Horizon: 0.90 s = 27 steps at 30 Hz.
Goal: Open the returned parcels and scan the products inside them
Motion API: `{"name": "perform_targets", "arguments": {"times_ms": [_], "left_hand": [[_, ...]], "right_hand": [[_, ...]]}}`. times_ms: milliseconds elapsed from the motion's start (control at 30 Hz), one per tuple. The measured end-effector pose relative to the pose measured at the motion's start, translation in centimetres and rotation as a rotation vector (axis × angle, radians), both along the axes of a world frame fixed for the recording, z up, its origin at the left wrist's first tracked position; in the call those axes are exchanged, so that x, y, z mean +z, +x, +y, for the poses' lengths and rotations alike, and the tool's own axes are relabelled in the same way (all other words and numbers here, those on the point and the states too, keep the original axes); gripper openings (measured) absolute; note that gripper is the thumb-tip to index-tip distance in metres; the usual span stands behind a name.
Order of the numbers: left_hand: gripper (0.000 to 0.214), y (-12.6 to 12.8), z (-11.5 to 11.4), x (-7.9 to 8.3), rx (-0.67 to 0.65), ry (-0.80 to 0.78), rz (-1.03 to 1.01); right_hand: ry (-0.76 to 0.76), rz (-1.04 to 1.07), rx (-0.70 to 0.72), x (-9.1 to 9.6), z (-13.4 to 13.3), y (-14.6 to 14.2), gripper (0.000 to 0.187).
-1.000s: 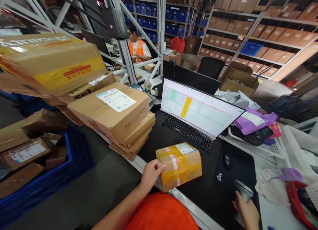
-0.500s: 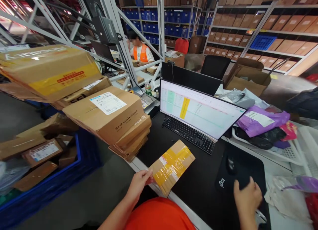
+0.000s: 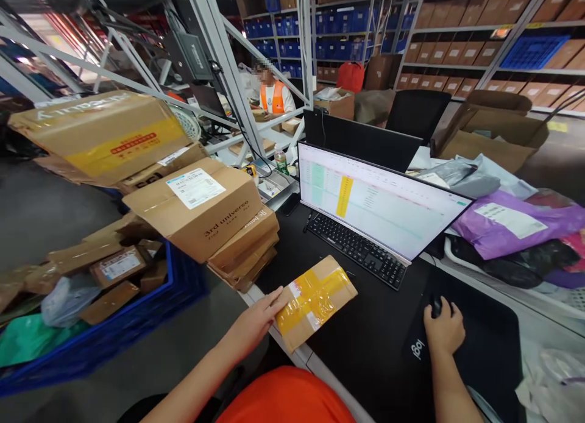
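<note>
A flat brown cardboard parcel [image 3: 315,301] wrapped in yellow tape lies tilted near the front edge of the black desk [image 3: 361,356]. My left hand [image 3: 256,322] grips its left edge, fingers over the top side and the thumb not clearly visible. On the dark mouse pad [image 3: 489,331], my right hand [image 3: 444,330] is curled over a black computer mouse [image 3: 436,306]. Beyond the parcel are a black keyboard [image 3: 354,249] and a monitor [image 3: 379,200] showing a spreadsheet with a yellow column.
Stacked cardboard boxes [image 3: 196,209] stand at the desk's left edge. Below them, a blue crate [image 3: 183,277] holds parcels and bags. A purple mailer bag [image 3: 516,222] tops a white basket on the right. A person in an orange vest [image 3: 273,98] sits behind the metal frame.
My right hand has moved forward onto the mouse. My left hand has shifted slightly up along the parcel's left edge, its fingers lying further over it. The view has turned slightly left.
</note>
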State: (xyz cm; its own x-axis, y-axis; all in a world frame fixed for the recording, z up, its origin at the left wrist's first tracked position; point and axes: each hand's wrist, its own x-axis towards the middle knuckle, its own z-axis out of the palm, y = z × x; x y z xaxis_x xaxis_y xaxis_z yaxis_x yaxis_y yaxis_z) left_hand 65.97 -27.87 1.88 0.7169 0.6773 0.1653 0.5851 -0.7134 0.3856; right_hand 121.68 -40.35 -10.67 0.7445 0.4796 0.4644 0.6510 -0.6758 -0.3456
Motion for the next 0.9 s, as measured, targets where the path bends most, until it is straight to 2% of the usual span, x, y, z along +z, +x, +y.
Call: {"name": "perform_targets", "arguments": {"times_ms": [100, 267, 467, 633, 767, 900], "left_hand": [[0.057, 0.4, 0.7, -0.2, -0.007, 0.049, -0.031], [0.045, -0.7, 1.1, -1.8, -0.046, 0.038, -0.093], [0.040, -0.5, -0.2, -3.3, -0.081, 0.090, -0.049], [0.037, 1.1, -1.4, -3.0, -0.102, 0.188, -0.081], [0.038, 1.9, -1.9, -2.3, -0.080, 0.013, -0.082], [0.040, 3.0, -2.3, -2.5, -0.075, -0.123, -0.054]], "right_hand": [[-0.040, -0.016, 0.044, 0.0, -0.1, 0.1, 0.051], [-0.106, -0.071, 0.139, 0.0, -0.2, 0.0, 0.052], [-0.101, -0.073, 0.103, 0.3, -0.1, -0.5, 0.047], [-0.116, -0.090, 0.094, 0.6, -0.1, -0.7, 0.044], [-0.126, -0.101, 0.090, 0.5, -0.1, -0.8, 0.043], [-0.118, -0.065, 0.078, 0.6, -0.1, -0.5, 0.044]]}}
